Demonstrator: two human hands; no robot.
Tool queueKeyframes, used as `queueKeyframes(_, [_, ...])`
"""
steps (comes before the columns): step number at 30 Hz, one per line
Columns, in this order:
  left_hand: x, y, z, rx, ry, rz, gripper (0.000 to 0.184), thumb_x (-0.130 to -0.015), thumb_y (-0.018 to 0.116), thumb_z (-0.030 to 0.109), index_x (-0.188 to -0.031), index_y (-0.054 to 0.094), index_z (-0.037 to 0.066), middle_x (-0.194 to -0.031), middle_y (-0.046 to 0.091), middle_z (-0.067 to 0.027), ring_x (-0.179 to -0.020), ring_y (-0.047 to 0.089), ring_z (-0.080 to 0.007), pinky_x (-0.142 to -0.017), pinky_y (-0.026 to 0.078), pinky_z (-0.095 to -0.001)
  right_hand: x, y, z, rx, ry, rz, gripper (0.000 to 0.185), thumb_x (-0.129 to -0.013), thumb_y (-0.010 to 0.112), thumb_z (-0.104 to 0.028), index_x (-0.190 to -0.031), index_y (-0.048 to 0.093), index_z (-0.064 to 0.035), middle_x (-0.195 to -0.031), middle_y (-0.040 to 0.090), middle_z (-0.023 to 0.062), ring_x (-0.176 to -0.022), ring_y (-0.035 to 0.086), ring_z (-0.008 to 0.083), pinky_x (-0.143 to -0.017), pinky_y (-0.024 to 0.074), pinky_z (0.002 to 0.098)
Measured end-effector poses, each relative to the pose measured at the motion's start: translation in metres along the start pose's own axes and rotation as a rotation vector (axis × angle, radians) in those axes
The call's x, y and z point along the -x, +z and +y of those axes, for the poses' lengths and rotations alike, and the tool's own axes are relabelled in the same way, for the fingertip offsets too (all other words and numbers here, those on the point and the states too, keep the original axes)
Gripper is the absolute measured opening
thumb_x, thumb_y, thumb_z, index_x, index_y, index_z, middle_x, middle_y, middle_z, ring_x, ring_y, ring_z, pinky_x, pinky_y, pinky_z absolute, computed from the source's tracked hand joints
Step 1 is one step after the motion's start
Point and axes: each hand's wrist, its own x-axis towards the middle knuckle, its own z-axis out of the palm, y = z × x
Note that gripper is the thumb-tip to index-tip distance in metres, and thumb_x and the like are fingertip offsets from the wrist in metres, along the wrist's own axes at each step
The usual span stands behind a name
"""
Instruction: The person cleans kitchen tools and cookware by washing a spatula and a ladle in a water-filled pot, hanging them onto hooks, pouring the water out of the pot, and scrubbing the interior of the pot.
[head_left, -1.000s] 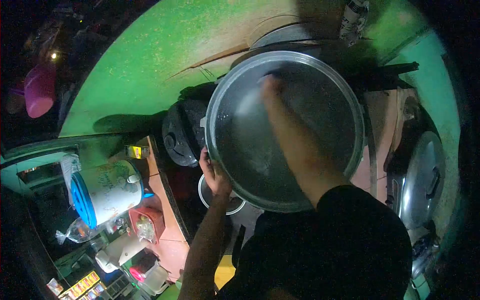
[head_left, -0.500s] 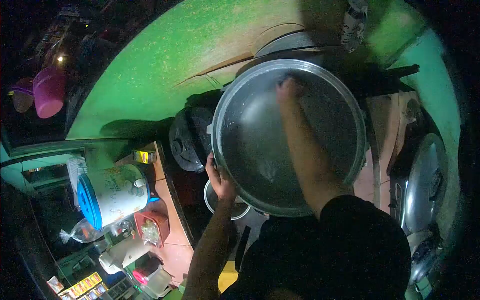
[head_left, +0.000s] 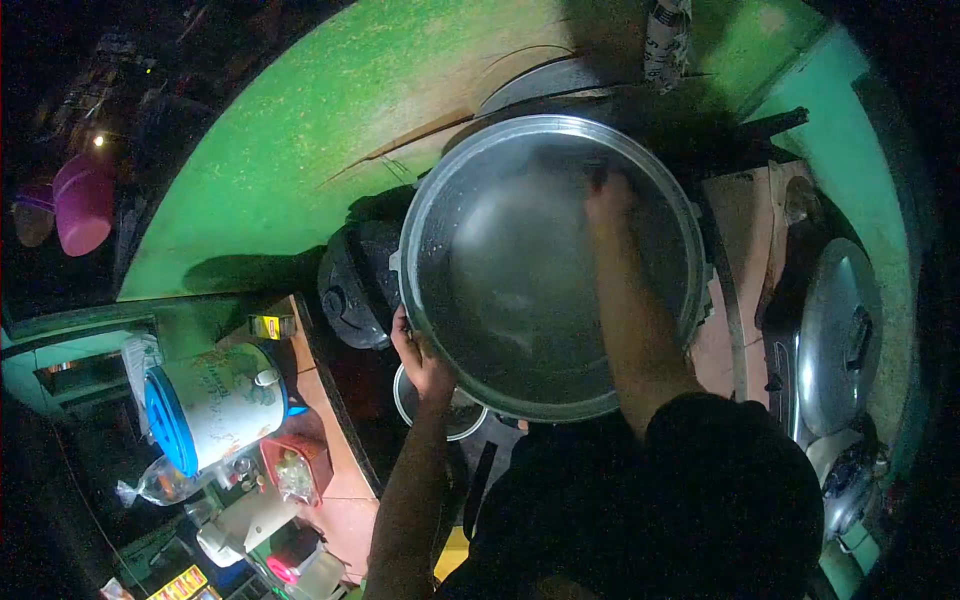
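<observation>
A big round metal pot (head_left: 520, 330) fills the middle of the view, its wide mouth toward me and its inside grey and wet-looking. My left hand (head_left: 425, 368) grips its lower left rim from outside, fingers along the edge. Deep in the pot, my right hand (head_left: 610, 205) is closed against the upper right of the inner wall. A small dark thing shows at its fingertips, too blurred to name. Below my left hand sits a smaller pale-rimmed pot (head_left: 400, 400), partly hidden by my wrist.
At left stand a dark lidded pot (head_left: 350, 290), a white drink cooler (head_left: 235, 395) with a blue lid and a red basket (head_left: 318, 465). A metal lid (head_left: 840, 340) lies at right. Behind is a green wall (head_left: 290, 160), with a pink pitcher (head_left: 83, 205) at far left.
Inside the pot, my right hand has moved to the right along the upper wall. My left hand keeps its hold on the rim. The whole view has shifted slightly.
</observation>
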Motion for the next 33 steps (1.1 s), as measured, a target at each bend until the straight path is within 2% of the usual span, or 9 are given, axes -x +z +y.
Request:
queueKeyframes(5, [0.002,0.001,0.002,0.091,-0.007,-0.022,0.043,-0.099,0.04,0.016,-0.138,0.031,0.0,-0.124,0.045,-0.0123,-0.109,0.047,-0.0195,-0.096,0.038,-0.0327,0.007,-0.038,-0.094,0.1,0.101,-0.214,0.023,-0.085,0.063,-0.01,-0.106,0.061,0.0001,-0.098,0.065,0.0144,-0.09,0.064,0.0266,-0.082,0.0532,0.0363])
queueKeyframes(8, [0.0,-0.007,-0.006,-0.063,0.022,-0.014,0.043,-0.099,0.04,0.019,-0.137,0.031,0.0,-0.125,0.044,-0.0127,-0.11,0.047,-0.0198,-0.096,0.038,-0.0335,0.035,0.053,-0.171,-0.723,0.455,-0.028,0.015,-0.077,0.072,-0.007,-0.089,0.065,-0.0036,-0.081,0.065,0.008,-0.076,0.061,0.0205,-0.069,0.0489,0.0352])
queueKeyframes(11, [0.001,0.003,0.01,-0.088,0.009,-0.01,0.044,-0.1,0.039,0.022,-0.137,0.032,0.0,-0.127,0.042,-0.0132,-0.11,0.047,-0.0207,-0.097,0.038,-0.0346,0.108,0.051,-0.198,-0.813,0.223,-0.175,0.017,-0.07,0.077,-0.012,-0.078,0.063,-0.0042,-0.076,0.066,0.0113,-0.069,0.061,0.0251,-0.068,0.0492,0.0349])
queueKeyframes(14, [0.0,-0.01,-0.013,-0.037,0.03,0.012,0.044,-0.1,0.039,0.023,-0.137,0.032,0.0,-0.125,0.044,-0.0124,-0.108,0.048,-0.0196,-0.095,0.039,-0.0341,0.148,0.067,-0.143,-0.923,0.045,-1.026,0.013,-0.078,0.074,-0.011,-0.083,0.063,-0.008,-0.077,0.062,0.0035,-0.064,0.059,0.0141,-0.05,0.0494,0.0306])
queueKeyframes(16, [0.0,-0.007,-0.014,-0.06,0.002,0.036,0.043,-0.099,0.04,0.02,-0.137,0.033,0.0,-0.122,0.046,-0.0118,-0.108,0.048,-0.0191,-0.095,0.039,-0.0336,0.152,0.072,-0.135,-0.887,-0.031,-1.014,0.011,-0.08,0.072,-0.012,-0.083,0.063,-0.0081,-0.077,0.063,0.0035,-0.064,0.06,0.0146,-0.05,0.0501,0.0304])
queueKeyframes(18, [-0.002,-0.005,-0.013,-0.072,0.023,0.059,0.043,-0.099,0.041,0.019,-0.136,0.034,0.0,-0.122,0.047,-0.0119,-0.108,0.049,-0.0191,-0.095,0.039,-0.0338,0.128,0.057,-0.169,-0.961,0.519,-0.643,0.009,-0.081,0.07,-0.012,-0.083,0.063,-0.0079,-0.075,0.063,0.0032,-0.064,0.061,0.0157,-0.05,0.0492,0.0319])
queueKeyframes(23, [-0.005,0.001,0.003,-0.092,0.037,0.048,0.042,-0.098,0.042,0.017,-0.135,0.035,-0.001,-0.123,0.047,-0.0122,-0.109,0.048,-0.0188,-0.095,0.039,-0.0337,0.182,0.07,-0.161,-0.473,0.09,-0.373,0.017,-0.087,0.064,-0.023,-0.081,0.06,-0.0079,-0.075,0.064,0.0074,-0.067,0.059,0.0224,-0.063,0.0487,0.0401])
queueKeyframes(28, [-0.001,0.0,-0.002,-0.067,0.086,-0.002,0.046,-0.101,0.042,0.027,-0.137,0.031,0.0,-0.126,0.047,-0.0118,-0.112,0.048,-0.0206,-0.097,0.038,-0.0344,0.167,0.083,-0.123,-0.496,0.127,-0.794,0.016,-0.082,0.066,-0.019,-0.086,0.064,-0.0039,-0.081,0.065,0.0118,-0.075,0.062,0.0248,-0.068,0.05,0.0382])
queueKeyframes(33, [0.0,0.002,0.01,-0.078,0.09,-0.035,0.046,-0.101,0.043,0.026,-0.137,0.031,-0.001,-0.127,0.045,-0.0125,-0.113,0.048,-0.0213,-0.098,0.038,-0.0346,0.028,0.057,-0.075,-0.463,0.105,-0.334,0.022,-0.082,0.066,-0.016,-0.098,0.062,-0.0015,-0.089,0.064,0.0145,-0.078,0.061,0.0263,-0.07,0.0505,0.0378])
